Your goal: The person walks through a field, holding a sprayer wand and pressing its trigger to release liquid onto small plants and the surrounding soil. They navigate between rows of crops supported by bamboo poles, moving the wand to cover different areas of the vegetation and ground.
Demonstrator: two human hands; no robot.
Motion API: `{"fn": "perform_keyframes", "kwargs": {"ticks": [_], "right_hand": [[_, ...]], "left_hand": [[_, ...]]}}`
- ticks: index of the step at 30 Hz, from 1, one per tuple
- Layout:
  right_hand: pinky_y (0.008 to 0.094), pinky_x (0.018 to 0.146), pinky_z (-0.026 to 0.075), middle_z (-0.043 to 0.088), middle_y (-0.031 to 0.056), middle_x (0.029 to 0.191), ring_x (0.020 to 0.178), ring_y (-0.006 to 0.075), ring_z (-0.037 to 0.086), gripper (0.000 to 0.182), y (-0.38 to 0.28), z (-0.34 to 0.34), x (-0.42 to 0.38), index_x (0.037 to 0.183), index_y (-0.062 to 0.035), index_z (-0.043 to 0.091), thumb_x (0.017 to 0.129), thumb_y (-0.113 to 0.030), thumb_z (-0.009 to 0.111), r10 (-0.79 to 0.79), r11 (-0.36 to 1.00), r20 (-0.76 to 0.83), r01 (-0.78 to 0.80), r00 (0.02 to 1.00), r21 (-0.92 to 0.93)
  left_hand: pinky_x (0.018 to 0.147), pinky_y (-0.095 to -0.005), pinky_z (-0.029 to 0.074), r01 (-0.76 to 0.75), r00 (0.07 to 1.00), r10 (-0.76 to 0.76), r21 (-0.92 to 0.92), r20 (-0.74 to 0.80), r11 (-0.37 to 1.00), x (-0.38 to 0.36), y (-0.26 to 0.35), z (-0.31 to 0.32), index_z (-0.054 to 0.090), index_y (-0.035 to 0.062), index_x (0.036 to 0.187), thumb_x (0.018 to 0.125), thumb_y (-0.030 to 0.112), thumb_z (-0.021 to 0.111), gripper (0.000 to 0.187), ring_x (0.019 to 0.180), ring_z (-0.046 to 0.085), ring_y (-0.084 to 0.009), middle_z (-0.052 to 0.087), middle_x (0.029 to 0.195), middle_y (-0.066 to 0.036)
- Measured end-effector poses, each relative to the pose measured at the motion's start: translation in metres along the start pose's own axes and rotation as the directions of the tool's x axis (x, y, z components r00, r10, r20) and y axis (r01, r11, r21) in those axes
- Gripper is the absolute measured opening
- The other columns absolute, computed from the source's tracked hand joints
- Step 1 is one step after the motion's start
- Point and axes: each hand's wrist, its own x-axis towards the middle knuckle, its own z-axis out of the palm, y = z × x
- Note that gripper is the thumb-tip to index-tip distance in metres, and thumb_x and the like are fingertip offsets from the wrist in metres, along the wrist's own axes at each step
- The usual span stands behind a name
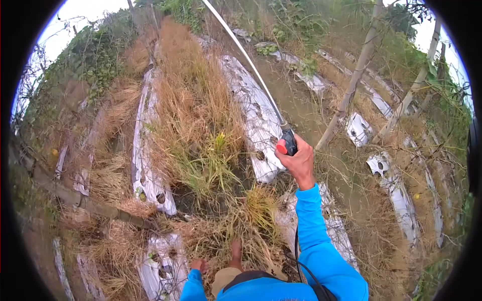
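Near the centre right, my right hand (299, 161) is wrapped round the black handle (288, 141) of a sprayer wand, beside a red knob at its end. The long pale wand (246, 56) extends from the handle up and to the left, over a strip of white plastic sheeting (253, 113). A black hose hangs below, by my blue right sleeve. Low in the view, my left hand (199, 265) is small, beside my leg, above dry grass; its fingers are too unclear to read.
Tall dry grass (188, 95) stands between the sheeted rows. Wooden poles (351, 83) lean at the right, and another pole (108, 209) crosses the lower left. My bare foot (236, 251) is on dry grass. Green vines grow at the back.
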Motion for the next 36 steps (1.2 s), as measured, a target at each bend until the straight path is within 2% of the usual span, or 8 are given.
{"fn": "perform_keyframes", "kwargs": {"ticks": [3,6,12,16,22,30,31,36], "right_hand": [[0.0355,0.053,0.045,0.057,0.0122,0.060,0.050,0.0211,0.053,0.029,0.010,-0.047,-0.054,0.076,-0.0024,0.060,0.067,-0.024,0.077,0.046,0.999,-0.012,-0.046,0.999,0.028],[0.0349,0.054,0.046,0.058,0.0114,0.061,0.051,0.0194,0.052,0.029,0.015,-0.088,-0.088,0.079,-0.0024,0.062,0.067,-0.024,0.077,0.039,0.998,-0.013,-0.038,0.999,0.040],[0.0328,0.057,0.046,0.060,0.0081,0.065,0.057,0.0148,0.053,0.029,0.004,-0.148,-0.142,0.086,-0.0008,0.064,0.068,-0.021,0.076,0.111,0.987,0.072,-0.119,0.991,0.112],[0.0301,0.058,0.045,0.057,0.0056,0.065,0.059,0.0126,0.051,0.026,0.007,-0.191,-0.178,0.084,-0.0002,0.063,0.069,-0.017,0.075,0.139,0.978,0.171,-0.161,0.975,0.128],[0.0312,0.055,0.042,0.054,0.0054,0.063,0.057,0.0131,0.046,0.028,-0.012,-0.235,-0.240,0.080,0.0004,0.060,0.067,-0.019,0.075,0.137,0.979,0.081,-0.147,0.987,0.138],[0.0318,0.055,0.043,0.055,0.0056,0.062,0.056,0.0140,0.047,0.027,-0.044,-0.277,-0.353,0.083,-0.0016,0.062,0.068,-0.020,0.074,0.167,0.984,0.032,-0.169,0.985,0.062],[0.0314,0.056,0.043,0.055,0.0055,0.062,0.056,0.0136,0.047,0.027,-0.047,-0.287,-0.360,0.083,-0.0016,0.062,0.068,-0.021,0.074,0.169,0.984,0.063,-0.172,0.984,0.047],[0.0301,0.056,0.044,0.055,0.0043,0.064,0.057,0.0124,0.047,0.026,-0.053,-0.325,-0.398,0.083,-0.0013,0.062,0.069,-0.020,0.073,0.262,0.958,0.133,-0.275,0.956,0.087]], "left_hand": [[0.043,-0.0360,0.043,-0.139,0.985,0.153,0.163,-0.079,0.977,0.007,-0.042,-0.004,0.060,0.0054,0.084,0.088,0.037,0.057,0.032,0.053,0.057,-0.0233,0.064,0.074,-0.012],[0.046,-0.0380,0.045,-0.120,0.981,0.135,-0.110,0.138,0.987,-0.028,-0.087,-0.003,0.061,0.0079,0.086,0.089,0.042,0.055,0.035,0.053,0.056,-0.0218,0.065,0.074,-0.009],[0.047,-0.0393,0.042,0.131,0.988,-0.121,0.114,-0.096,0.985,-0.073,-0.183,-0.020,0.062,0.0127,0.085,0.089,0.039,0.050,0.029,0.054,0.056,-0.0222,0.064,0.072,-0.006],[0.046,-0.0393,0.042,0.237,0.966,-0.235,0.000,0.104,0.972,-0.085,-0.233,-0.035,0.062,0.0115,0.083,0.089,0.037,0.050,0.029,0.054,0.056,-0.0223,0.063,0.069,-0.007],[0.043,-0.0359,0.041,0.103,0.995,-0.101,0.103,-0.023,0.989,-0.143,-0.239,0.008,0.058,0.0076,0.093,0.091,0.030,0.050,0.024,0.055,0.058,-0.0225,0.059,0.069,-0.007],[0.037,-0.0336,0.035,-0.103,0.964,0.105,-0.022,0.243,0.994,-0.120,-0.315,-0.006,0.057,0.0087,0.087,0.091,0.029,0.049,0.022,0.052,0.054,-0.0182,0.058,0.067,-0.006],[0.045,-0.0391,0.048,0.016,0.985,-0.008,-0.045,0.174,0.999,-0.109,-0.338,-0.023,0.060,0.0099,0.087,0.087,0.029,0.053,0.020,0.054,0.057,-0.0217,0.060,0.067,-0.007],[0.051,-0.0463,0.051,0.095,0.991,-0.104,0.104,0.080,0.990,-0.154,-0.443,-0.056,0.064,0.0101,0.095,0.088,0.035,0.051,0.029,0.066,0.065,-0.0267,0.066,0.080,-0.009]]}}
